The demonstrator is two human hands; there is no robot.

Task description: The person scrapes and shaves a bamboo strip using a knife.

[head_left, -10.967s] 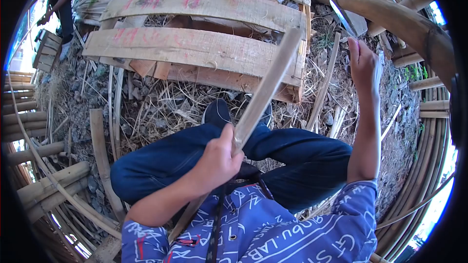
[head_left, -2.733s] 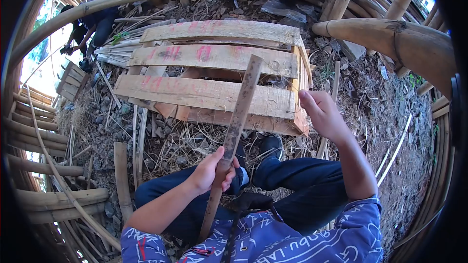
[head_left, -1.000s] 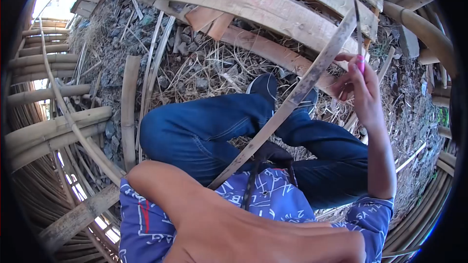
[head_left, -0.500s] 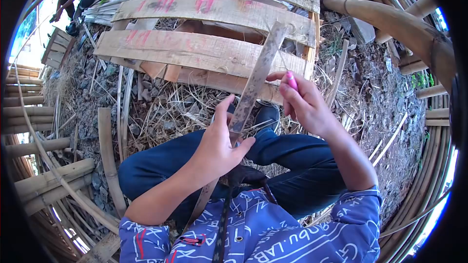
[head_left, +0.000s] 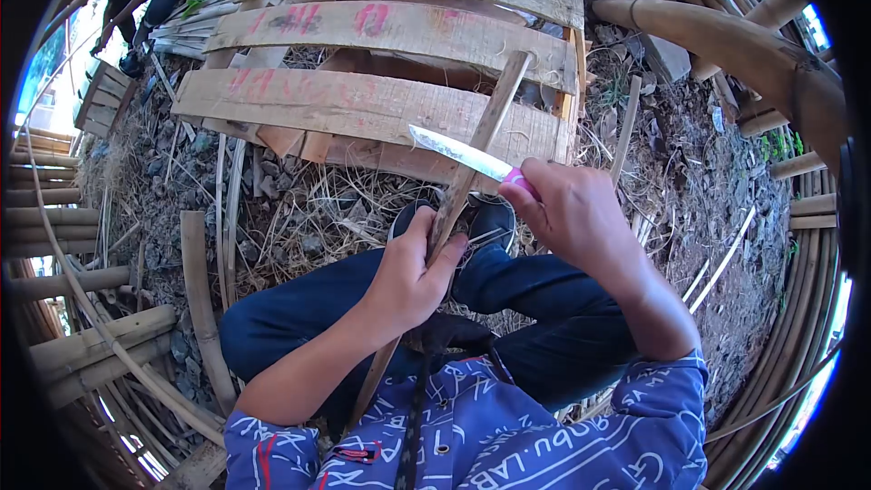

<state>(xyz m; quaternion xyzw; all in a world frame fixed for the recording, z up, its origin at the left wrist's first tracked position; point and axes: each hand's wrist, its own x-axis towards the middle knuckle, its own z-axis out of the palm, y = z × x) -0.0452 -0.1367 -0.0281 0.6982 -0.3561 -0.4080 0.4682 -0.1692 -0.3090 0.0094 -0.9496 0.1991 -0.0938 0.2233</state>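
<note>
Currently, 1 bamboo strip (head_left: 495, 109) is crossing the near edge of 1 pallet (head_left: 299, 95), the left hand (head_left: 408, 277) clenching it; the right hand (head_left: 576, 209) is grasping 1 knife (head_left: 463, 153). 3 pink-marked slats (head_left: 399, 27) are showing; the shirt (head_left: 562, 431) is reading "LAB".

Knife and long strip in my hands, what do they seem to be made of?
Knife blade: looks like steel, bright and shiny with darker smudges. Its handle: likely plastic, pink with pale markings. Strip: probably bamboo, possibly other wood, unpainted and matt, judging by its dull tan surface with darker mottling.
</note>
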